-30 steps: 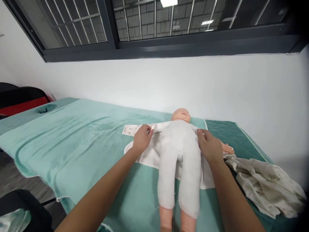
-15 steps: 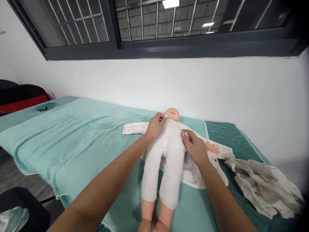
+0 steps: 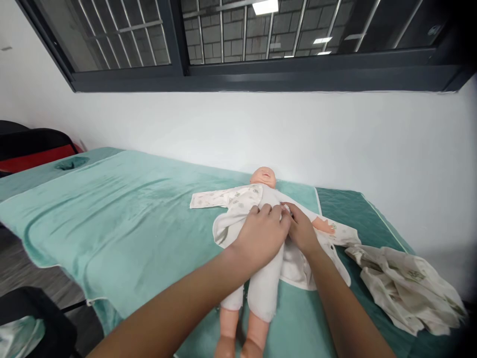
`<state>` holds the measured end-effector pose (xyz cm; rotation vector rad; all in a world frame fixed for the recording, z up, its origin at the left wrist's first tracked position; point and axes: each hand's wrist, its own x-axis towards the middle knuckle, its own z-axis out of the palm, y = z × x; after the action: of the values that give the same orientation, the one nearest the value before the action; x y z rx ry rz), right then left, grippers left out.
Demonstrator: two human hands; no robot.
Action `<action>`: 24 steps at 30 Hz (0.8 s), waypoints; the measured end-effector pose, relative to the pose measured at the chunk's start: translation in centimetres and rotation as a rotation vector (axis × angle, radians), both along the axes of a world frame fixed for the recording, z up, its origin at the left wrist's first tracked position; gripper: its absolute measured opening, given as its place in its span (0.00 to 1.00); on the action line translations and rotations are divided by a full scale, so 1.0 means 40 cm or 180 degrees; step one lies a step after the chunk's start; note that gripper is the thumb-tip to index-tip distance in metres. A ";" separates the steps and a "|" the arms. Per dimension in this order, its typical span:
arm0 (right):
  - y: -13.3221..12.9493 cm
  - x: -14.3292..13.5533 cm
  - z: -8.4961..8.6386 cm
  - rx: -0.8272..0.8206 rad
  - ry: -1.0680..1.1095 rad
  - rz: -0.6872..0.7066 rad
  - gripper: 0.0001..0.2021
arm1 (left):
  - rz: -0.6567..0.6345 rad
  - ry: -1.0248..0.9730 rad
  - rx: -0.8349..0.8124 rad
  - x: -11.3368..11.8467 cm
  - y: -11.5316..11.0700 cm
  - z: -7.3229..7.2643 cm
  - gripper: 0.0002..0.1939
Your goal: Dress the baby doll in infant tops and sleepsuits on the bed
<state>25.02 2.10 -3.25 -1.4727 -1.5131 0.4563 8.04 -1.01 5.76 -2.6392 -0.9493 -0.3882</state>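
Observation:
A baby doll (image 3: 263,176) lies on its back, its head toward the wall and its bare feet toward me. White cloth covers its torso and legs. A printed baby shirt (image 3: 242,200) lies open around it, sleeves spread to both sides. My left hand (image 3: 264,233) reaches across the doll's belly with curled fingers; what its fingertips hold is hidden. My right hand (image 3: 301,227) meets it at the right side of the doll's waist, pinching a bit of white cloth. The doll's own hand (image 3: 323,225) lies on the right sleeve.
A green cover (image 3: 130,219) spreads over the bed. A crumpled printed cloth (image 3: 410,286) lies to the right on the darker green pad (image 3: 343,201). Behind the bed is a white wall under a barred window (image 3: 242,37). A black-and-red object (image 3: 37,151) stands far left.
My left hand has moved from beside the doll's neck down and right to meet my right hand, uncovering the left side of the printed shirt. My right hand has stayed nearly in place.

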 end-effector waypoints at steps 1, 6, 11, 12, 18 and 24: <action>0.001 0.001 -0.001 -0.0005 0.0010 0.0008 0.21 | -0.0031 -0.0098 0.0010 -0.009 -0.014 -0.009 0.15; 0.004 0.005 -0.004 -0.0095 -0.0002 -0.0117 0.23 | 0.0653 -0.0940 -0.0043 -0.097 -0.036 -0.067 0.17; 0.003 0.003 -0.002 -0.0096 -0.0033 -0.0134 0.22 | 0.1170 -0.1095 -0.0657 -0.160 -0.029 -0.110 0.17; 0.003 0.003 -0.003 -0.0089 -0.0036 -0.0135 0.22 | 0.1210 -0.1051 -0.0741 -0.162 -0.027 -0.114 0.16; 0.005 0.007 -0.008 -0.0090 -0.0042 -0.0143 0.23 | 0.1079 -0.0767 -0.1123 -0.121 -0.028 -0.081 0.12; 0.002 0.007 -0.004 -0.0113 -0.0030 -0.0141 0.23 | 0.0573 -0.0602 -0.1255 -0.080 -0.062 -0.047 0.15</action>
<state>25.31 2.20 -3.42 -1.5348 -1.4836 0.4523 4.84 -3.48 3.88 -2.8643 -1.4433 -0.4525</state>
